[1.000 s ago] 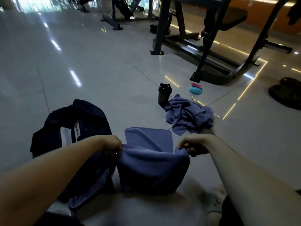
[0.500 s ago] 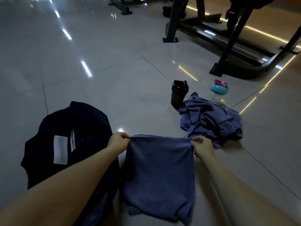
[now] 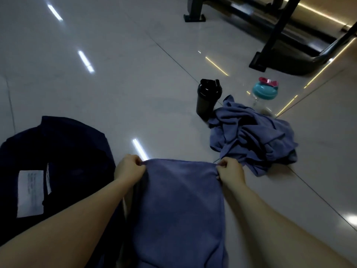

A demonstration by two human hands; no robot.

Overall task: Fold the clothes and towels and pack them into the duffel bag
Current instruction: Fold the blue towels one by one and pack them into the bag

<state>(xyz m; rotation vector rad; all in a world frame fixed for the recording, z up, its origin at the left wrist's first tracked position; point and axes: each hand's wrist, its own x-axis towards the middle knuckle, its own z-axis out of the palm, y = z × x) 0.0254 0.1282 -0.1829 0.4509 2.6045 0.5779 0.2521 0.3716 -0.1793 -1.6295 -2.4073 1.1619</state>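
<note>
The step in hand is folding one towel; nothing blue is visible in the duffel bag, so packing is judged not yet begun. The left hand [image 3: 129, 169] pinches the far-left corner of the blue towel [image 3: 181, 206], fingers curled over the hem, and the right hand [image 3: 229, 171] pinches the far-right corner in the same way. The far edge is drawn fairly taut between the two hands, and the cloth runs from that edge back toward the person; its near end leaves the frame, so it cannot be told whether that end lies on the floor [image 3: 135, 84] or on the lap. The duffel bag [image 3: 58, 155], dark with a white label, sits on the floor just beside the left forearm; whether its mouth is open cannot be told in this light. A second blue cloth [image 3: 253, 138] lies crumpled on the floor beyond the right hand, touching a black shaker bottle [image 3: 207, 99], with a teal-lidded bottle [image 3: 264, 91] just behind it. The next move likely calls for carrying both pinched corners together, evenly, to meet the opposite edge, then pressing the fold flat. Uneven travel of the hands would skew the fold and leave a bulky bundle for the bag.
</note>
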